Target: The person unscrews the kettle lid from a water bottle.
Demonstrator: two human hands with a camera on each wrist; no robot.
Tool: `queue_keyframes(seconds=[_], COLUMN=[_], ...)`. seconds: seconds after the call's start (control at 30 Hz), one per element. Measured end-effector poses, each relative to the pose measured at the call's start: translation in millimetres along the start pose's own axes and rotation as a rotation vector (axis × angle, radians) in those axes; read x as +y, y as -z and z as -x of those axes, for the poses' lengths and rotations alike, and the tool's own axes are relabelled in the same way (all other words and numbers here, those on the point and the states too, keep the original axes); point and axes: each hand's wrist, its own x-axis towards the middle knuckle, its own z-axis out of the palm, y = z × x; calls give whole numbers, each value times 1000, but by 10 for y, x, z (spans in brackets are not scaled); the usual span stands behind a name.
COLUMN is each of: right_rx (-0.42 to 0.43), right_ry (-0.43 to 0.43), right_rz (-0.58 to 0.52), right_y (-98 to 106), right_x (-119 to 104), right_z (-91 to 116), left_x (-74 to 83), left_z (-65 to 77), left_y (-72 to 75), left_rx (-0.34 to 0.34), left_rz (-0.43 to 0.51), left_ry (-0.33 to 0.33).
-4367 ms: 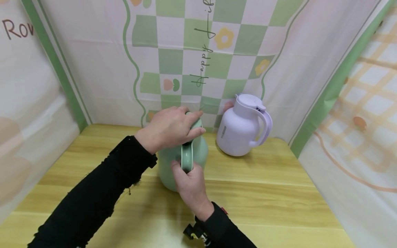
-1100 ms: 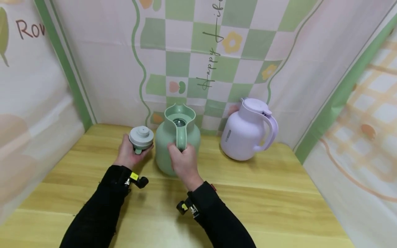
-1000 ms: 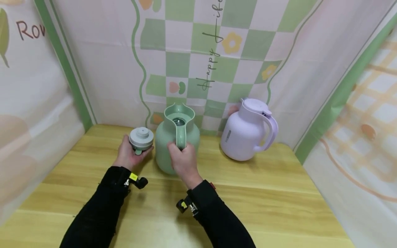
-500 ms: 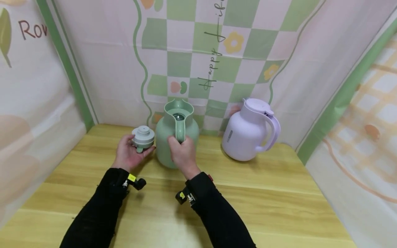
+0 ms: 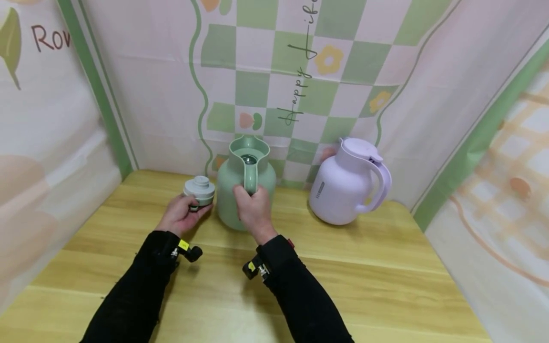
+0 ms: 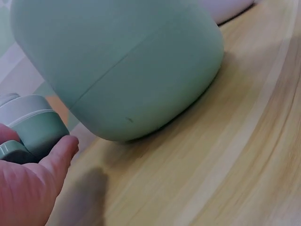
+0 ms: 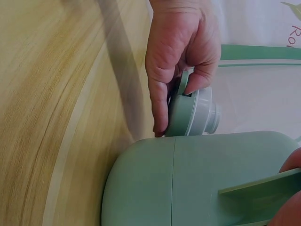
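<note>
My left hand [image 5: 180,215] holds the lid [image 5: 199,190] of a vacuum jug, its pale grey stopper side facing up and its green top underneath. In the left wrist view the lid [image 6: 35,125] is pinched by the thumb and fingers, off the table and left of the jug. The green vacuum jug [image 5: 225,200] stands upright, its mouth uncovered with a dark round opening inside. My right hand [image 5: 256,212] grips the jug's handle [image 5: 250,177], which faces me. In the right wrist view the left hand [image 7: 176,56] shows beside the jug [image 7: 146,183], fingers under the lid [image 7: 190,113].
A lilac vacuum jug [image 5: 336,190] with its lid on stands to the right, handle pointing right. The wooden table [image 5: 364,286] meets a checked green and white curtain [image 5: 253,88] at the back, with printed curtains on both sides.
Earlier, the left hand was on top of the green jug; the lid is now off, inverted in that hand at the left. The jug has moved slightly away from me, right hand still on its handle.
</note>
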Motion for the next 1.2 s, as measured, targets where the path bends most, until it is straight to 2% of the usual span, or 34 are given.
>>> queue_keyframes(seconds=[0.17,0.4,0.77,0.93,1.03,1.1,1.2], right_rx=[10,-9,-19,-16,-11,-7,6], right_ry=[5,20,12,22,19,12,1], right_rz=[3,3,-4,1,3,5,1], right_y=[-11,-31,-34,-32,-32,-32,-42], right_x=[22,41,24,25,29,29,25], right_z=[-21,-42,-58,-61,-62,-61,-62], left_x=[-11,-21,-31,-28,-37,-50,-73], left_z=[-18,-26,-39,-46,-48,-49,-52], left_y=[34,76,79,59,65,63,65], left_rx=[12,89,171,239,255,260,279], left_rz=[-38,-86,-344,-494,-600,-688,-878], left_ry=[0,23,6,-1,-21,-49,-127])
